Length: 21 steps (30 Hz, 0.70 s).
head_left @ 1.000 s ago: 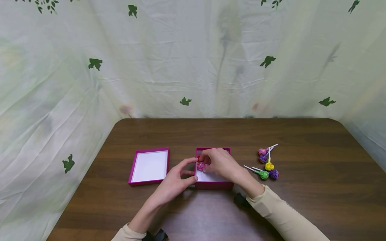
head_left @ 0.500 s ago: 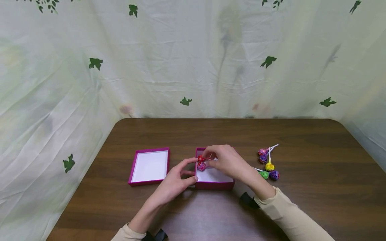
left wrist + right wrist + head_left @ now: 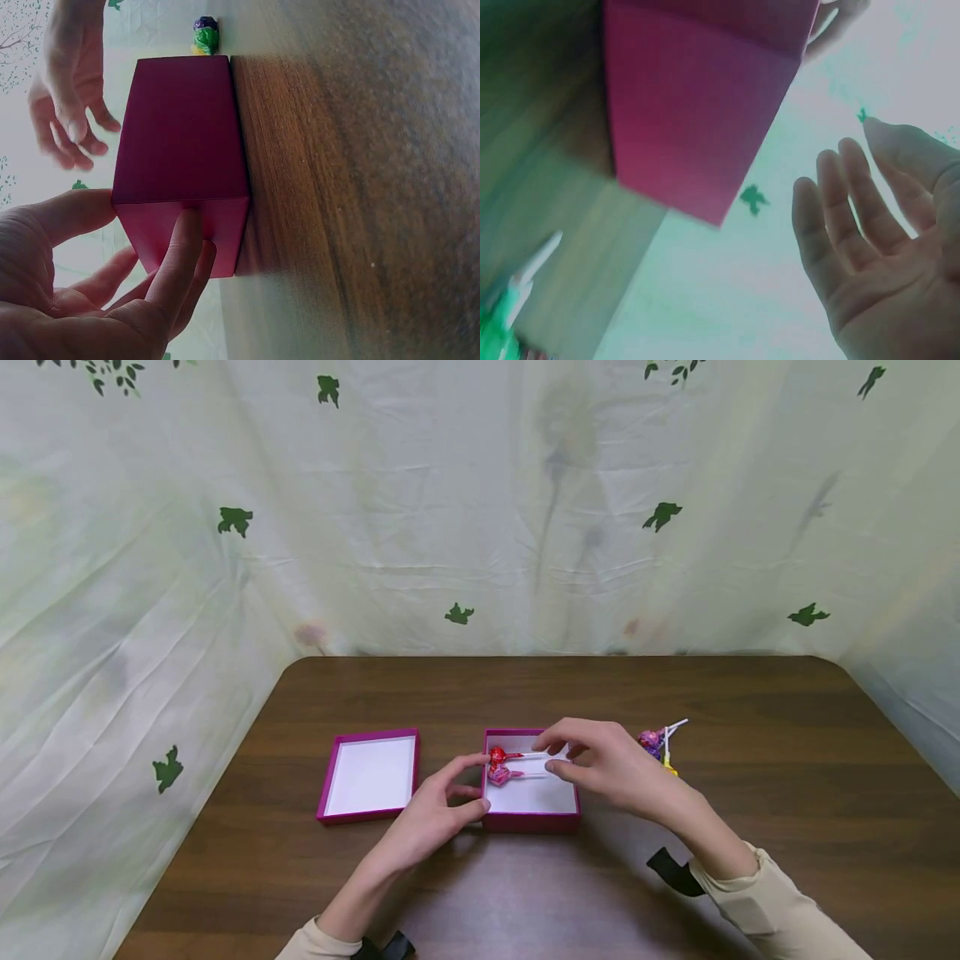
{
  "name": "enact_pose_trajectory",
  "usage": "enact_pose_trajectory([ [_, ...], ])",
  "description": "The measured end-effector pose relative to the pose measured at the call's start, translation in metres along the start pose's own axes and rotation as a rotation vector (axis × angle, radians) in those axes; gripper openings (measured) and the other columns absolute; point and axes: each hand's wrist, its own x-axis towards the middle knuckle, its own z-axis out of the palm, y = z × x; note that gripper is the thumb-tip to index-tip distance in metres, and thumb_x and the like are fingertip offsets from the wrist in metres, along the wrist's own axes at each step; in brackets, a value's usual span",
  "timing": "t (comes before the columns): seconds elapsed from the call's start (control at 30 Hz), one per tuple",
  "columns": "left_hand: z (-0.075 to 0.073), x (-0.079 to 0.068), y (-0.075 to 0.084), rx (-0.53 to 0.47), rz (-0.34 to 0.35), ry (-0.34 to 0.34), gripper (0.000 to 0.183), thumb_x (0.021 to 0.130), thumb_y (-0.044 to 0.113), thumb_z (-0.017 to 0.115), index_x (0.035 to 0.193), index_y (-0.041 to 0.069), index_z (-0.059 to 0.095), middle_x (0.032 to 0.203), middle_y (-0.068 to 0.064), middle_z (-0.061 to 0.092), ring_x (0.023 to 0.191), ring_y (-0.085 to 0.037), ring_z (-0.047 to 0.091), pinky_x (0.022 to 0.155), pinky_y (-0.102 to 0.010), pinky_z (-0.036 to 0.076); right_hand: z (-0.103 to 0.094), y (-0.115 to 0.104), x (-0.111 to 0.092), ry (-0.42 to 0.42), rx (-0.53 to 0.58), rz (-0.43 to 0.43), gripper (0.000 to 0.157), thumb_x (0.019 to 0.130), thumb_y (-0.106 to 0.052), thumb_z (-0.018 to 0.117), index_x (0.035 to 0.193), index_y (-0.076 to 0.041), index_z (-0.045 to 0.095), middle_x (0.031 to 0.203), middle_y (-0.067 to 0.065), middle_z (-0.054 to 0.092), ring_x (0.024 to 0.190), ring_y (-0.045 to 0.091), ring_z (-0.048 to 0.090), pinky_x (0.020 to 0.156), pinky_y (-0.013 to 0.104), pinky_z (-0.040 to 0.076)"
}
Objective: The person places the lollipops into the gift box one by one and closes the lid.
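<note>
My left hand (image 3: 435,818) steadies the magenta box (image 3: 532,823); its extended fingers and thumb touch the left wall and near-left corner, as the left wrist view shows. Inside the box lie a red lollipop (image 3: 497,756) and a pink lollipop (image 3: 499,775), side by side, heads against the left wall and white sticks pointing right. Over the box's right side hovers my right hand (image 3: 611,768), holding nothing, fingers loosely bent; the fingertips overlap the stick ends in the head view. The right wrist view shows its bare palm.
Left of the box lies its lid (image 3: 372,777), white inside facing up. To the right are more lollipops, including a purple-pink one (image 3: 651,739) and a yellow one (image 3: 671,768); my right hand hides others. A green lollipop (image 3: 205,39) shows in the left wrist view.
My right hand has let go in the box and drawn back to the right, uncovering the red and pink lollipops with their sticks. The left hand has stayed at the box.
</note>
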Motion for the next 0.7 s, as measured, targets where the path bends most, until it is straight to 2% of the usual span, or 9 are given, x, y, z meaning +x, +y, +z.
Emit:
enact_pose_trajectory([
  [0.27, -0.001, 0.0, 0.0, 0.004, 0.006, 0.004, 0.052, 0.09, 0.014, 0.07, 0.139, 0.022, 0.053, 0.145, -0.005, 0.046, 0.114, -0.026, 0.059, 0.083, -0.041, 0.051, -0.025, 0.014, -0.028, -0.005, -0.053, -0.007, 0.038, 0.087, 0.002, 0.07, 0.111, -0.026, 0.066, 0.107, -0.016, 0.065, 0.089, 0.012, 0.067, 0.08, 0.032, 0.054],
  [0.5, 0.0, 0.0, 0.0, 0.004, 0.001, 0.005, 0.052, 0.09, 0.014, 0.07, 0.139, 0.021, 0.054, 0.145, -0.005, 0.046, 0.114, -0.026, 0.059, 0.082, -0.04, 0.051, -0.041, 0.032, -0.047, 0.002, -0.131, -0.019, 0.042, 0.084, 0.007, 0.07, 0.109, -0.027, 0.067, 0.106, -0.016, 0.066, 0.081, 0.005, 0.066, 0.07, 0.031, 0.053],
  [0.7, 0.0, 0.0, 0.001, -0.003, 0.004, 0.005, 0.052, 0.09, 0.014, 0.07, 0.139, 0.021, 0.054, 0.145, -0.005, 0.046, 0.114, -0.025, 0.059, 0.082, -0.039, 0.051, -0.056, 0.046, -0.064, 0.009, -0.204, -0.009, 0.05, 0.081, 0.008, 0.073, 0.112, -0.031, 0.066, 0.105, -0.018, 0.064, 0.091, 0.004, 0.061, 0.077, 0.033, 0.052],
])
